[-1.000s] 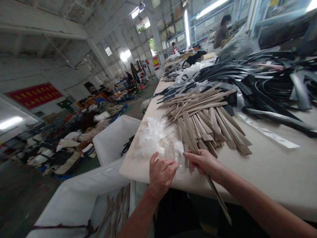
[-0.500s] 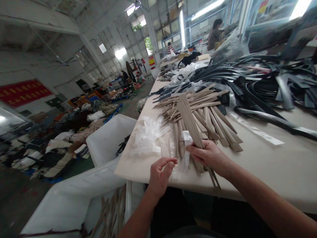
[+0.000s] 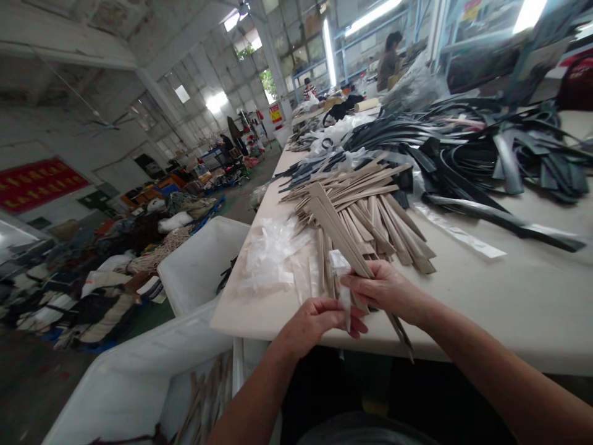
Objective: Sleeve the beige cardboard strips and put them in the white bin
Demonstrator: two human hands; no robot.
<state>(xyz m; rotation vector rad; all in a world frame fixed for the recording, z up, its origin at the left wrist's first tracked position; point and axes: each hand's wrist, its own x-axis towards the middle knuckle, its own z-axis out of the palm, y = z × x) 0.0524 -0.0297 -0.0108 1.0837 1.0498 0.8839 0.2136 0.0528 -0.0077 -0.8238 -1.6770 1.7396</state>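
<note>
My right hand (image 3: pixel 386 289) is closed around a small bundle of flat beige strips (image 3: pixel 337 225), which slants up and away to the left; the near ends stick out below the hand. Pinched by my left hand (image 3: pixel 319 321) is a translucent white plastic strip (image 3: pixel 345 296), beside the bundle. The upper end of that plastic reaches my right hand's fingertips. Beneath and behind lies a fanned pile of more beige strips (image 3: pixel 389 228). Left of the pile is a heap of clear plastic strips (image 3: pixel 273 250).
Black strips (image 3: pixel 463 148) lie tangled across the back and right of the pale table (image 3: pixel 519 309). White bins (image 3: pixel 125 364) stand against the table's left edge, one with beige strips inside. A person (image 3: pixel 389 62) is at the far end.
My left hand has moved right and taken hold of the plastic strip. The beige bundle in my right hand has shifted slightly left in view, as the whole scene has.
</note>
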